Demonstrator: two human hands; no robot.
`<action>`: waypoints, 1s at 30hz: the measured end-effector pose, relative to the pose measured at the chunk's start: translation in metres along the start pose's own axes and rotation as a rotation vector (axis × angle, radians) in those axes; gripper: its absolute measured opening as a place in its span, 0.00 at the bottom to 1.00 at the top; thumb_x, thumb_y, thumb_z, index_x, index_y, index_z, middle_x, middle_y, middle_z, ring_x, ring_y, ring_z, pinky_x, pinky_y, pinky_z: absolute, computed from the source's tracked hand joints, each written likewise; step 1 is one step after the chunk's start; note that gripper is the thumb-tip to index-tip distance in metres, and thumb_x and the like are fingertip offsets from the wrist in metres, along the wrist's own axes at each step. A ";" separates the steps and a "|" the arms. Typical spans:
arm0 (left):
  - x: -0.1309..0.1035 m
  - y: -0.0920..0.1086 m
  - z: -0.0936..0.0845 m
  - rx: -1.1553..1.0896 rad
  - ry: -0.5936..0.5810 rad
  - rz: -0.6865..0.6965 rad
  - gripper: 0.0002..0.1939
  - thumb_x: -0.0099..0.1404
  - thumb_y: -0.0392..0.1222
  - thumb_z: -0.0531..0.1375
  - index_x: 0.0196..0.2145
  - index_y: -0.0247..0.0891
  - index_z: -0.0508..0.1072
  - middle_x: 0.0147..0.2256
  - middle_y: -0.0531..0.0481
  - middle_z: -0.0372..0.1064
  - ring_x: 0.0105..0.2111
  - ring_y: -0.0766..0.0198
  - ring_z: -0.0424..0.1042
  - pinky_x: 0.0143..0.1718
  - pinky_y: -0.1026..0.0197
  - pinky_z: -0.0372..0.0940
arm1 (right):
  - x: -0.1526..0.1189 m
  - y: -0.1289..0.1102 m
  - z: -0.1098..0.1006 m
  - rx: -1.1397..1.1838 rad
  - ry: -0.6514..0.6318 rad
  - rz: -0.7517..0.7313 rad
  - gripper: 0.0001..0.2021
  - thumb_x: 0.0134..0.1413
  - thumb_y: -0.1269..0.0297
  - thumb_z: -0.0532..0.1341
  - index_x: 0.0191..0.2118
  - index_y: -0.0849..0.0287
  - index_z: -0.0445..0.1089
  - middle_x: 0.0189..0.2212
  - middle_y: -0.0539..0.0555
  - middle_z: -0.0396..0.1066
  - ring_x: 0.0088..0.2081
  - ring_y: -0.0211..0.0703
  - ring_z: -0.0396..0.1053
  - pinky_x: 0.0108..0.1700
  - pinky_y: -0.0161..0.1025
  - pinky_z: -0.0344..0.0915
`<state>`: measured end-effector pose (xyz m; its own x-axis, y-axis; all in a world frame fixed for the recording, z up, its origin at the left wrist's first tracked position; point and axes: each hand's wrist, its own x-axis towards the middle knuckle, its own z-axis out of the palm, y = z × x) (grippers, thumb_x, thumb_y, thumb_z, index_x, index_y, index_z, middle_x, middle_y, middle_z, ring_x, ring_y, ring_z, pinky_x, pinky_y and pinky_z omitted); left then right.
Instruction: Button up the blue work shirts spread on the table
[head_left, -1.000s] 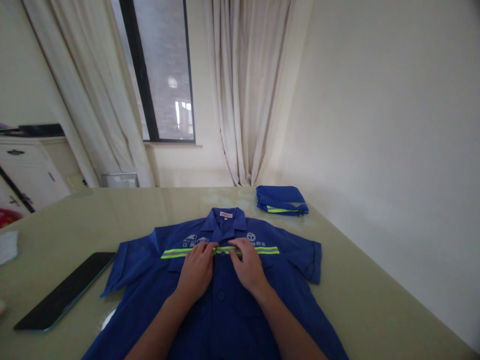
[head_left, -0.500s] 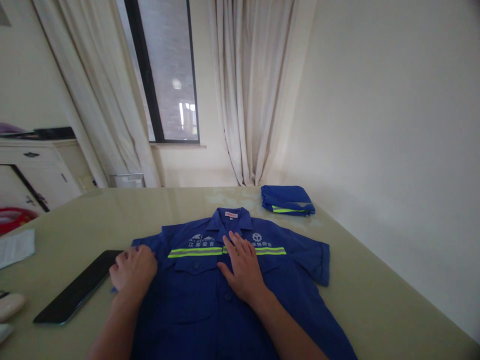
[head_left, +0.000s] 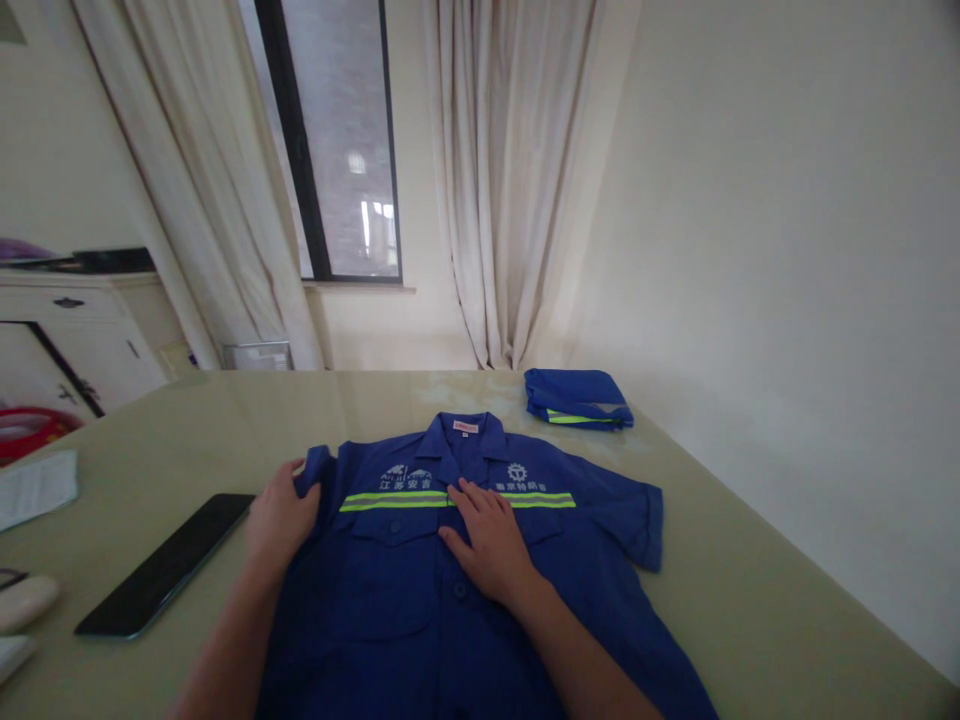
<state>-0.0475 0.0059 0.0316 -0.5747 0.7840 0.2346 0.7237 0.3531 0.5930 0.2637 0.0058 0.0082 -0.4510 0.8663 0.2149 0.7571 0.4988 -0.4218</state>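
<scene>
A blue short-sleeved work shirt (head_left: 390, 590) with a yellow-green reflective stripe lies front side up, its collar pointing away from me. My left hand (head_left: 285, 515) is closed on the cuff of the sleeve at the left, which is lifted and bent in toward the shirt body. My right hand (head_left: 491, 545) rests flat on the middle of the chest, fingers stretched out over the stripe and button line. The sleeve at the right lies spread on the table.
A folded blue garment (head_left: 577, 398) lies at the table's (head_left: 750, 590) far right. At the left are a dark tablet-like slab (head_left: 165, 570), a paper sheet (head_left: 37, 490) and a pale mouse-shaped object (head_left: 26, 603). A wall runs along the right edge.
My left hand has raised the left sleeve's cuff and brought it inward, toward the shirt body. My right hand stays on the chest. The view has shifted slightly.
</scene>
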 end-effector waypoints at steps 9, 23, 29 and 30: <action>-0.016 0.038 -0.019 -0.884 -0.253 0.007 0.35 0.57 0.65 0.64 0.54 0.37 0.72 0.48 0.38 0.79 0.31 0.60 0.78 0.22 0.66 0.61 | 0.000 0.000 0.001 0.001 0.011 -0.002 0.27 0.67 0.51 0.58 0.67 0.52 0.62 0.68 0.56 0.60 0.67 0.54 0.58 0.68 0.54 0.50; -0.053 0.027 0.064 0.529 -0.301 0.348 0.37 0.73 0.58 0.45 0.71 0.30 0.55 0.71 0.29 0.46 0.70 0.38 0.49 0.67 0.39 0.50 | 0.006 0.011 -0.022 -0.003 0.329 0.071 0.23 0.67 0.54 0.57 0.63 0.56 0.67 0.63 0.59 0.66 0.63 0.53 0.63 0.65 0.51 0.57; -0.042 0.025 0.063 0.497 -0.291 0.296 0.37 0.73 0.58 0.43 0.71 0.32 0.53 0.72 0.32 0.46 0.71 0.41 0.49 0.68 0.35 0.45 | -0.025 0.068 -0.099 -0.166 0.615 0.499 0.22 0.68 0.51 0.51 0.55 0.63 0.71 0.52 0.64 0.74 0.54 0.54 0.71 0.58 0.47 0.64; -0.041 0.025 0.063 0.497 -0.268 0.303 0.37 0.73 0.57 0.43 0.71 0.31 0.54 0.71 0.32 0.47 0.71 0.42 0.49 0.69 0.34 0.44 | -0.037 0.082 -0.108 -0.226 0.555 0.598 0.23 0.68 0.50 0.51 0.53 0.63 0.71 0.50 0.66 0.75 0.53 0.56 0.72 0.56 0.48 0.65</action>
<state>0.0186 0.0147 -0.0113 -0.2476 0.9640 0.0970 0.9669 0.2396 0.0873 0.3939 0.0174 0.0612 0.3087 0.8446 0.4374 0.8971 -0.1057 -0.4289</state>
